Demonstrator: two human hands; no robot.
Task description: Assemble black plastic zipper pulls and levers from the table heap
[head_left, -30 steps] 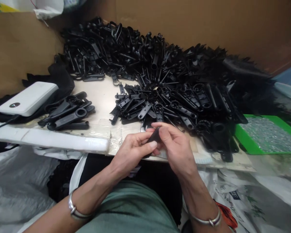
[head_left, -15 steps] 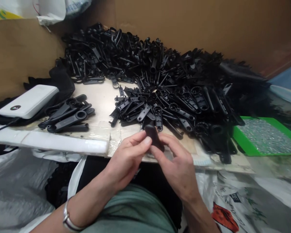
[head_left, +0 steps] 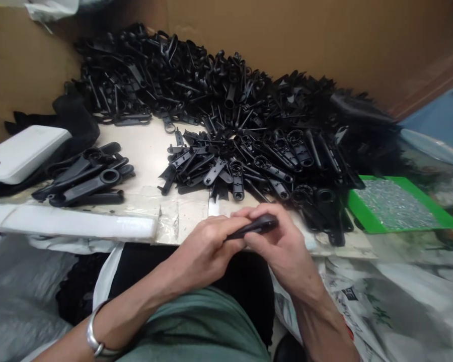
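Between both hands lies a black plastic handle part (head_left: 254,227), held nearly level just over the table's front edge. My left hand (head_left: 215,246) is closed on its left end. Around its rounded right end my right hand (head_left: 281,244) has its thumb and fingers wrapped. The fingers cover much of the part, so its inner side cannot be seen. Just beyond the hands spreads a heap of small black plastic pieces (head_left: 215,171), some with ring-shaped ends. On the left rests a smaller pile of longer black handles (head_left: 88,178).
A large mound of black parts (head_left: 173,75) lies against the cardboard wall (head_left: 287,35). At right sits a green tray (head_left: 400,229) of small metal pieces. A white power bank (head_left: 28,151) is at far left, behind a white foam strip (head_left: 68,221).
The black handle part has turned from steeply tilted to nearly level, and both hands have shifted slightly right with it. The camera view has also shifted right.
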